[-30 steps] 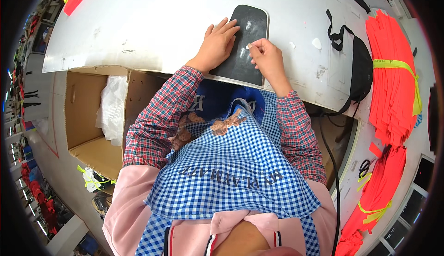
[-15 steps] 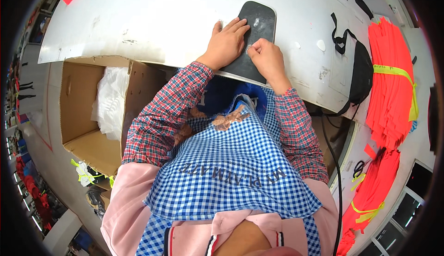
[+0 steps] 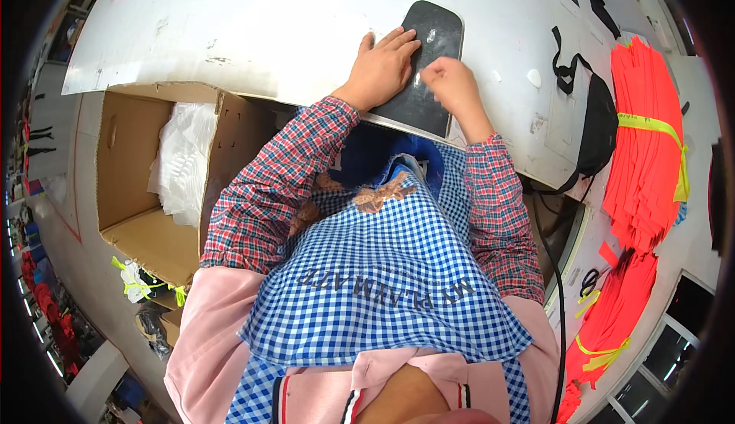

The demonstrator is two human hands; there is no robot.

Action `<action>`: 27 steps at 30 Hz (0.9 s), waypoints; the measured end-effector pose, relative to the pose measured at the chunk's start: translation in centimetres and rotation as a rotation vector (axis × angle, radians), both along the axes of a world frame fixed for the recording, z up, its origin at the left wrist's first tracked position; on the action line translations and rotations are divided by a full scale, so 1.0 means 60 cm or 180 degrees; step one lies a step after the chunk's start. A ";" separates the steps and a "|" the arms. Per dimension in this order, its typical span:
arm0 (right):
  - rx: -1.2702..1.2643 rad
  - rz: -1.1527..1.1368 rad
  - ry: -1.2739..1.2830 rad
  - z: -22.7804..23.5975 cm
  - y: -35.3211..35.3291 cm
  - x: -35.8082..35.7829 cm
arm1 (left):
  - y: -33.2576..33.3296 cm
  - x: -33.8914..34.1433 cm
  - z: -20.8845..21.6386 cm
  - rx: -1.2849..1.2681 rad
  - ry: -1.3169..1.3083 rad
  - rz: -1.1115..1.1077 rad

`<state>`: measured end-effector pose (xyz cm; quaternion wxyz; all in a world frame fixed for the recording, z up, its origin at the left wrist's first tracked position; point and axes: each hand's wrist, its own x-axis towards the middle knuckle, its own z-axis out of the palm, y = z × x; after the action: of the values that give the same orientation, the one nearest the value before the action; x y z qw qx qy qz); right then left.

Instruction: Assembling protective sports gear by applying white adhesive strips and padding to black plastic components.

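Note:
A flat black panel with rounded far corners and a pale edge (image 3: 417, 111) lies on the white tabletop (image 3: 253, 26), reaching to its front edge. Small shiny marks show on its dark surface. My left hand (image 3: 383, 68) rests palm down, fingers stretched out, its fingertips over the panel's left side. Over the right side of the panel is my right hand (image 3: 455, 91), its fingers curled together. Whatever those fingers may pinch is hidden. Plaid sleeve covers run along both my forearms.
An open cardboard box (image 3: 134, 156) holding white translucent sheets (image 3: 184, 160) stands at the left below the table edge. To the right lie a black bag (image 3: 596, 121), bundled bright red fabric strips (image 3: 643, 156) and scissors (image 3: 589, 280). A black cable (image 3: 561, 301) hangs near my right arm.
My right hand has lifted a little and moved right, away from the panel's middle. My left hand stays on the panel, shifted slightly right in view.

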<state>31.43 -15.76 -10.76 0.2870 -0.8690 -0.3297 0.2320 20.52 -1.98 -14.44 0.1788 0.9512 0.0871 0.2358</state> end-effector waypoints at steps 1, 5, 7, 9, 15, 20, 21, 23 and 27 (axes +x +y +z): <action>0.0253 -0.0305 0.0077 -0.002 0.004 0.006 | -0.001 0.000 0.000 -0.0023 -0.0012 -0.0005; 0.0697 -0.0807 0.0156 -0.003 0.030 0.043 | 0.000 0.001 0.003 0.0015 0.0033 0.0007; 0.0759 -0.0866 0.0029 -0.002 0.043 0.062 | -0.002 0.000 0.004 0.0050 0.0099 0.0002; 0.0737 -0.0833 -0.0046 -0.003 0.053 0.079 | -0.006 0.003 0.006 0.0069 0.0122 0.0021; 0.0430 -0.0771 -0.0332 -0.005 0.074 0.093 | -0.005 0.001 0.009 0.0081 0.0142 0.0035; 0.0028 -0.0343 -0.0317 0.001 0.077 0.111 | -0.004 0.000 0.009 0.0097 0.0133 0.0067; 0.0001 -0.0338 -0.0146 0.001 0.076 0.113 | -0.005 -0.003 0.009 0.0068 0.0148 0.0060; -0.0021 -0.0349 0.0012 -0.011 0.075 0.117 | -0.006 -0.001 0.010 0.0042 0.0151 0.0037; 0.0400 -0.0646 -0.0760 -0.022 0.080 0.100 | -0.002 -0.001 0.011 0.0033 0.0111 0.0047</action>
<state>37.42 -10.97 -12.07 0.3215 -0.8995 -0.2860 0.0758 20.48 -2.08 -13.80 0.1706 0.9555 0.0959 0.2209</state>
